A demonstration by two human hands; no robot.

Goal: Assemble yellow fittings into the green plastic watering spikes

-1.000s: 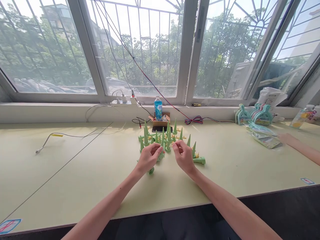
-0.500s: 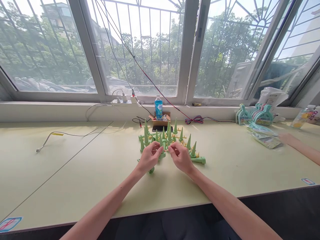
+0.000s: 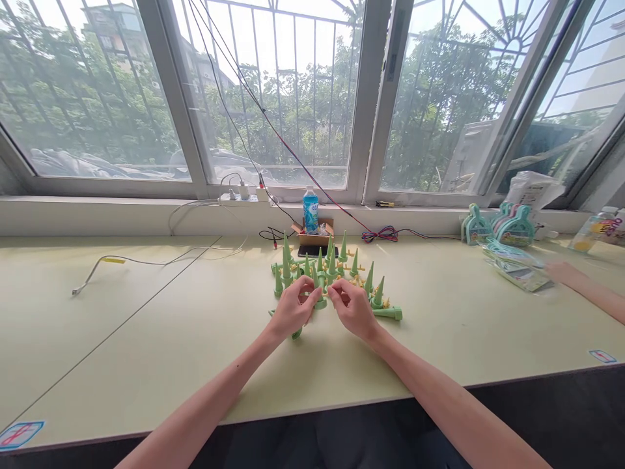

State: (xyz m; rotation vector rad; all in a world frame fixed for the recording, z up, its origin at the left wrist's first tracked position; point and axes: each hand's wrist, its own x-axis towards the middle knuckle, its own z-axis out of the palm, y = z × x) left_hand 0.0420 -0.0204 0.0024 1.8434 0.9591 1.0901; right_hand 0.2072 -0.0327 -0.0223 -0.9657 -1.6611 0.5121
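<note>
My left hand (image 3: 294, 305) is closed, its thumb and fingertips on a green plastic plant-watering spike (image 3: 320, 303) with a round base. Just across from it, my right hand (image 3: 352, 307) pinches a small yellow valve piece (image 3: 327, 294) that sits between the two sets of fingertips. My fingers partly cover both parts. Behind and around the hands stand several more green spikes (image 3: 370, 279), points up, with small yellow pieces (image 3: 360, 268) among them. One green spike (image 3: 388, 313) lies on its side to the right.
A phone (image 3: 312, 251), an open cardboard box (image 3: 315, 240) and a blue bottle (image 3: 310, 212) stand behind the spikes. Cables (image 3: 385, 233) lie by the sill. At right, another person's hand (image 3: 561, 272) rests beside packaged items (image 3: 522, 270), near green fan-shaped toys (image 3: 515, 228).
My two hands stay almost in place, fingertips slightly shifted. The round base of the spike at my left fingertips shows more plainly. The view has moved very slightly.
</note>
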